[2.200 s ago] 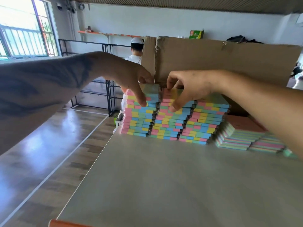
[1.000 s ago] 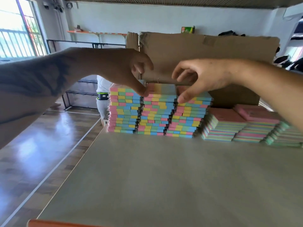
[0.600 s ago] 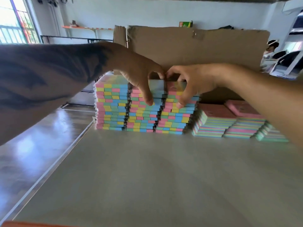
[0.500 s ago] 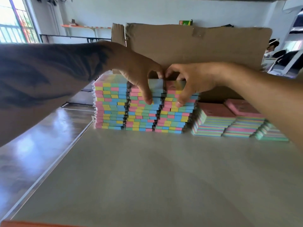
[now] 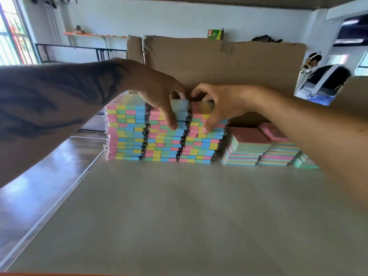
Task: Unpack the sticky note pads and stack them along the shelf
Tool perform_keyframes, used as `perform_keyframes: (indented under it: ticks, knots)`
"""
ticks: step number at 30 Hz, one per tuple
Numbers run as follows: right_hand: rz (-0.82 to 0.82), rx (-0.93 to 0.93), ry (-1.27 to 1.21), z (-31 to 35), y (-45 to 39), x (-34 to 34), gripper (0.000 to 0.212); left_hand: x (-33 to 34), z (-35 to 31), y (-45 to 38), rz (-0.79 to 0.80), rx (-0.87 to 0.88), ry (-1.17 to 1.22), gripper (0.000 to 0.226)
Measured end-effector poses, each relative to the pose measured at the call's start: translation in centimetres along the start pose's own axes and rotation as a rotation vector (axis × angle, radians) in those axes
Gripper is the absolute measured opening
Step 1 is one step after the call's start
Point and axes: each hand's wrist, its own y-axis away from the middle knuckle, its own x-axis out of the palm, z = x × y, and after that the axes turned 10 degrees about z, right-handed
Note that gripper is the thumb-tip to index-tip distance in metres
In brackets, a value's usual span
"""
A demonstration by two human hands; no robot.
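Squaring top pads on shelf (image 5: pixel 179 216): left hand (image 5: pixel 157 92) grips upper pads of middle stack (image 5: pixel 165 144), right hand (image 5: pixel 221 102) grips those of right stack (image 5: pixel 199 146) — thumbs pressed on front edges. Edges best kept flush, pressure light — tall stacks judged tippy.

Standing: three tall stacks of multicoloured paper sticky note pads (image 5: pixel 161 136); lying: three low pink-topped pastel pad stacks (image 5: pixel 247 148); reaching: two bare hands (image 5: pixel 157 92).
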Motion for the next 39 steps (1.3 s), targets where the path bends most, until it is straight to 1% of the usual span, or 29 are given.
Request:
perform_keyframes:
  ticks: [3, 4, 8, 14, 19, 22, 25, 28, 31, 32, 33, 35, 39]
  knots:
    - [-0.107, -0.029, -0.017, -0.3, 1.7, -0.1, 0.099, 0.0, -0.8, 0.2, -0.080, 0.030, -0.043, 0.112]
    - [-0.138, -0.032, -0.030, -0.7, 2.6, -0.1, 0.098, 0.1, -1.3, 0.3, -0.112, 0.046, -0.046, 0.113]
    - [-0.181, -0.011, -0.033, -3.2, 5.9, -0.8, 0.099, 0.3, -3.8, 1.1, -0.245, 0.096, -0.032, 0.102]
    - [-0.092, 0.105, 0.032, -9.4, 9.5, -1.8, 0.094, 0.5, -9.7, -0.7, -0.246, 0.158, -0.067, 0.074]
    - [-0.003, 0.093, 0.119, -13.8, 9.6, -2.4, 0.102, 0.8, -14.3, -4.0, -0.178, 0.100, -0.100, 0.072]
    - [0.030, 0.083, 0.172, -15.8, 9.6, -1.8, 0.094, 1.3, -16.7, -6.3, -0.120, 0.039, -0.153, 0.081]
    - [0.017, 0.029, 0.206, -17.2, 9.2, -1.1, 0.083, 1.6, -18.0, -8.5, -0.022, -0.029, -0.182, 0.094]
    - [-0.004, -0.035, 0.232, -17.7, 8.6, -0.8, 0.072, 1.5, -18.2, -10.2, 0.078, -0.070, -0.138, 0.093]
    - [-0.012, -0.057, 0.231, -18.0, 8.5, -0.7, 0.066, 1.6, -18.3, -11.4, 0.157, -0.113, -0.112, 0.099]
    - [-0.011, -0.061, 0.231, -18.0, 8.5, -0.7, 0.066, 1.8, -18.4, -11.5, 0.168, -0.116, -0.108, 0.093]
    - [-0.010, -0.060, 0.232, -18.0, 8.6, -0.7, 0.066, 2.0, -18.4, -11.6, 0.167, -0.112, -0.116, 0.083]
    - [-0.012, -0.059, 0.225, -17.9, 8.6, -0.7, 0.066, 2.3, -18.4, -11.8, 0.135, -0.102, -0.132, 0.067]
    - [-0.005, -0.053, 0.183, -17.7, 8.8, -0.6, 0.064, 2.3, -18.2, -11.5, 0.123, -0.079, -0.095, 0.064]
